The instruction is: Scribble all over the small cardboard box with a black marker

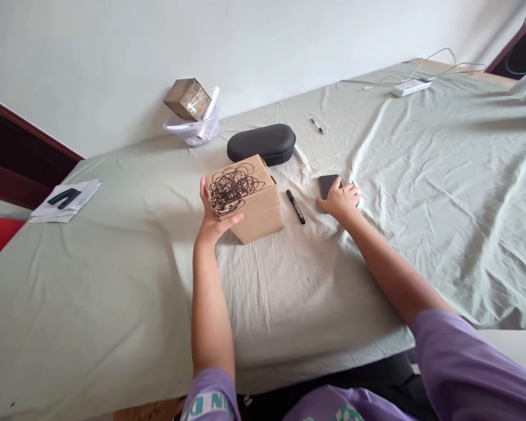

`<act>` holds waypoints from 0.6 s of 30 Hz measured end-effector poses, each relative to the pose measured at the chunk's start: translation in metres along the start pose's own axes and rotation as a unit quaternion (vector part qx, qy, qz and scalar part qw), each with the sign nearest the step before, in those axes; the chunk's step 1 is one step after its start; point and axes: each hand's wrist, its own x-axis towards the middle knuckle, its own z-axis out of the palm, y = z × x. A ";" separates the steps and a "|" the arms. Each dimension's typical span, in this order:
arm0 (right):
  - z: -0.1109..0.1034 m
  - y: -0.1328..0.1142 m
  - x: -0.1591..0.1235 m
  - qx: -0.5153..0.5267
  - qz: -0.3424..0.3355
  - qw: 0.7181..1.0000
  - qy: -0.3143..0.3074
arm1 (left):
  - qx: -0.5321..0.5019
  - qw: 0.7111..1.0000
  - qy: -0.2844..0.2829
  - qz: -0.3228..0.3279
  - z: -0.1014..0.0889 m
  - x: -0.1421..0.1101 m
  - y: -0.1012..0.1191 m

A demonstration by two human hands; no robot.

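My left hand (pixel 213 221) grips the near left side of a brown cardboard box (pixel 259 207), thumb on its front and fingers round its far side. The upper face of the box carries a dense black scribble, and the box sits tilted on the cloth. My right hand (pixel 342 200) lies over the near part of a flat black rectangular object (pixel 328 185), fingers spread; its exact kind is hidden. Between the two hands a black marker (pixel 295 206) lies capped on the cloth.
Behind the box is a black hard case (pixel 261 142). A small carton (pixel 186 98) rests on a plastic-lined bin (pixel 197 133) by the wall. A pen (pixel 317 126), a power strip (pixel 411 88) with cables, and papers (pixel 81 199) under a black stapler-like item (pixel 64 198) lie on the cloth-covered table (pixel 127 280).
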 end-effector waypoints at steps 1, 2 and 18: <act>-0.002 0.001 0.002 0.049 0.002 0.999 -0.003 | 0.006 1.000 0.004 0.009 0.003 0.001 0.000; -0.004 0.002 0.003 0.107 0.001 0.994 -0.003 | 0.012 1.000 0.010 0.021 0.006 0.001 0.001; -0.042 -0.030 -0.027 0.764 -0.101 0.554 -0.314 | 0.008 0.979 0.063 0.196 0.014 0.015 -0.043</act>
